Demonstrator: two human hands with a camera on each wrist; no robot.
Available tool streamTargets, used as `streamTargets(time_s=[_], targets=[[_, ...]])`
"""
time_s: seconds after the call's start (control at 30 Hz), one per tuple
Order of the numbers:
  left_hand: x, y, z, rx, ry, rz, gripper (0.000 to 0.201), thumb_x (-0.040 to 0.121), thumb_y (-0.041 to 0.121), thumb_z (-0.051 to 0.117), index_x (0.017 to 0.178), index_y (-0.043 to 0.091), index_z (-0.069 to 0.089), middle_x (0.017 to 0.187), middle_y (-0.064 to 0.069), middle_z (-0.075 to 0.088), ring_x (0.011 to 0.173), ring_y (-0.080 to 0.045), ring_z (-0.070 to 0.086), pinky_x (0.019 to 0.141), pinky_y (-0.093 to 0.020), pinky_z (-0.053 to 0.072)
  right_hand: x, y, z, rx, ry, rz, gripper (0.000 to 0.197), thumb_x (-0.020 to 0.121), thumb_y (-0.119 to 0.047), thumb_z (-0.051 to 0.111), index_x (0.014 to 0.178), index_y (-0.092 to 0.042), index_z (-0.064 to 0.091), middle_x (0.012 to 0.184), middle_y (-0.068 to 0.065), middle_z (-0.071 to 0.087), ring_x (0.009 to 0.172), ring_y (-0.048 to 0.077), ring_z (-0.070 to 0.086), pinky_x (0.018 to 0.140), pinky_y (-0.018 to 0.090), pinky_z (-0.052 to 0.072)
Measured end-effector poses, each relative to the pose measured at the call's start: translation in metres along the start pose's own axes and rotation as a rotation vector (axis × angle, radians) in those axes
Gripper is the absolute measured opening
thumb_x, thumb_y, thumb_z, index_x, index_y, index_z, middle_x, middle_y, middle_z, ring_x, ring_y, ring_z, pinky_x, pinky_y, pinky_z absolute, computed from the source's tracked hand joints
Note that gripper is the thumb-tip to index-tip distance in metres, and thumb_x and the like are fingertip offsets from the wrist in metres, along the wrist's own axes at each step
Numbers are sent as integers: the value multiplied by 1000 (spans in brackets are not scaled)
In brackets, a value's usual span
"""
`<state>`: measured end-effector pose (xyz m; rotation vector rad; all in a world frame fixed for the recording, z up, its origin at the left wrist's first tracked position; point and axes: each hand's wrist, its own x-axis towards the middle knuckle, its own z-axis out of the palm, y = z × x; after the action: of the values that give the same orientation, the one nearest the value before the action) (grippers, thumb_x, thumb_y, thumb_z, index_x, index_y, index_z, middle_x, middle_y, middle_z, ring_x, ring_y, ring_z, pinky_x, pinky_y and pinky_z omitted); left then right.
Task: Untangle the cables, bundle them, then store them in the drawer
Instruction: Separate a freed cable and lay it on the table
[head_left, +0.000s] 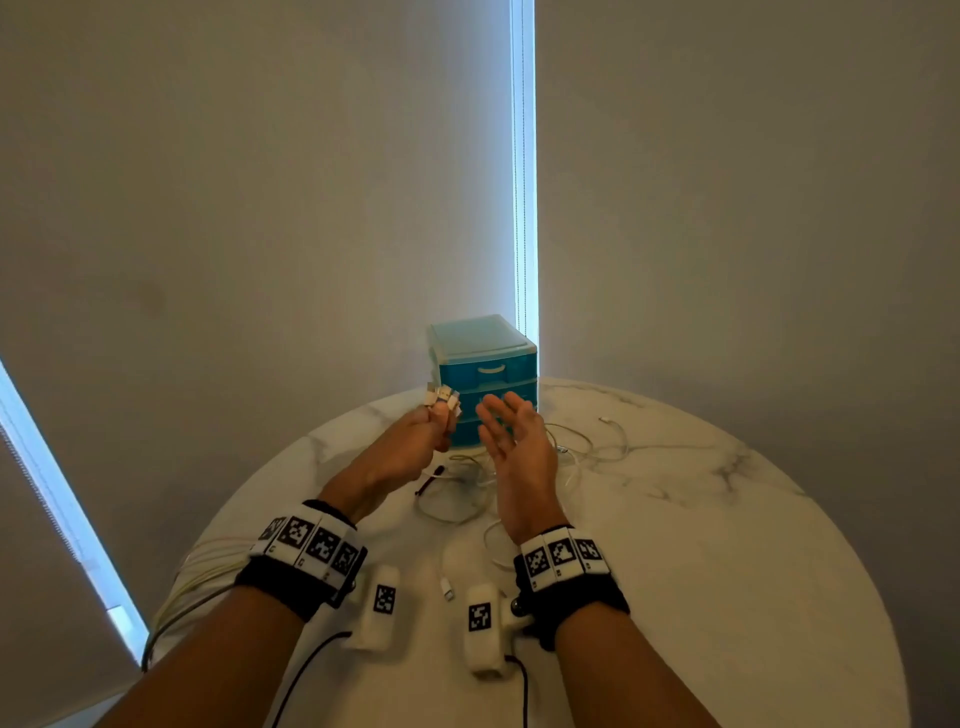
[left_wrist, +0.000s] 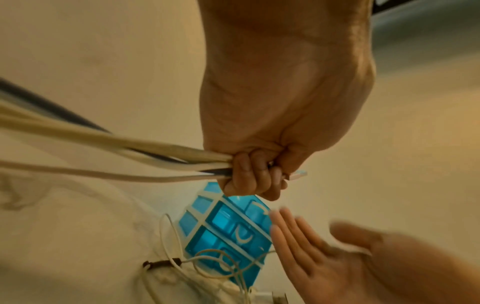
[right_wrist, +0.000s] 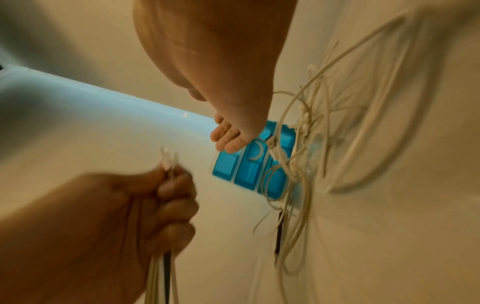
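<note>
On a round marble surface (head_left: 675, 545) before closed blinds, the left hand (head_left: 415, 441) grips gathered cable ends (head_left: 441, 399), the right hand (head_left: 511, 441) hovers flat-fingered, white cables (head_left: 571, 452) lie tangled, the blue drawer unit (head_left: 483, 364) shut: early.

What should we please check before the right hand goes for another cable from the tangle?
1. Left hand grips the gathered white and black cables: ok.
2. Right hand free, fingers straight: ok.
3. Loose white cables on the round white marble table untangled: not ok.
4. Small blue plastic drawer unit, drawer open for storing: not ok, all look closed.
5. Held cables tied into a bundle: cannot tell.
</note>
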<state>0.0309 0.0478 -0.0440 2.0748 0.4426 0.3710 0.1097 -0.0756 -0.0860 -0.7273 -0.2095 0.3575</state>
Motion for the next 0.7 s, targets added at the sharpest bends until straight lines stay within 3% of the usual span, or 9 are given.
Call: streamTargets(time_s=[0.1, 0.17, 0.3, 0.37, 0.43, 0.53, 0.63, 0.7], targets=[[9, -5, -1, -204, 44, -26, 36, 114, 49, 35, 105, 24, 59, 81, 5, 51, 61, -9, 35, 51, -23, 30, 8, -10, -11, -72, 54, -16, 28, 116, -23, 46, 131, -12, 67, 118, 6, 80, 111, 19, 78, 98, 34, 61], [9, -15, -1, -386, 40, -8, 27, 110, 47, 49, 103, 23, 61, 74, 7, 45, 58, -6, 32, 49, -20, 28, 8, -17, -17, -267, -9, -12, 27, 114, -21, 48, 127, -11, 70, 115, 7, 82, 104, 19, 79, 84, 32, 64], [14, -48, 4, -470, 89, 4, 37, 92, 45, 79, 107, 12, 71, 65, 7, 44, 57, -9, 35, 52, -25, 32, 7, -22, -29, -687, -178, 109, 21, 109, -15, 59, 122, -9, 75, 114, 8, 81, 88, 18, 81, 60, 23, 58], [17, -53, 11, -490, 169, -39, 24, 91, 33, 83, 100, 13, 72, 60, 7, 48, 55, -11, 38, 51, -26, 33, 10, -25, -37, -893, -162, 102, 18, 101, -11, 71, 118, -9, 78, 109, 7, 81, 72, 9, 77, 53, 16, 51], [20, -55, 14, -502, 191, -50, 16, 92, 27, 82, 93, 15, 72, 53, 11, 48, 52, -11, 38, 49, -26, 31, 11, -22, -43, -1001, -145, 129, 19, 92, -6, 81, 111, -7, 81, 94, 4, 81, 58, 5, 67, 51, 15, 50], [20, -55, 15, -447, 179, -36, 28, 92, 31, 82, 102, 6, 76, 47, 17, 51, 43, -4, 41, 44, -23, 33, 6, -21, -44, -973, -126, 126, 16, 86, 9, 78, 99, 0, 80, 73, 4, 76, 56, 13, 63, 51, 22, 53], [15, -50, 16, -396, 133, -35, 30, 91, 43, 82, 92, 13, 78, 46, 15, 51, 38, -4, 39, 41, -21, 32, 7, -35, -29, -917, -56, -66, 16, 91, 3, 76, 103, -8, 78, 93, 7, 82, 55, 1, 64, 48, 16, 48], [14, -48, 18, -374, 91, -34, 32, 89, 53, 82, 78, 24, 72, 50, 11, 47, 41, -7, 35, 42, -22, 29, 8, -50, -22, -926, -66, -172, 16, 93, -2, 76, 104, -13, 77, 97, 4, 82, 63, 4, 68, 50, 15, 48]])
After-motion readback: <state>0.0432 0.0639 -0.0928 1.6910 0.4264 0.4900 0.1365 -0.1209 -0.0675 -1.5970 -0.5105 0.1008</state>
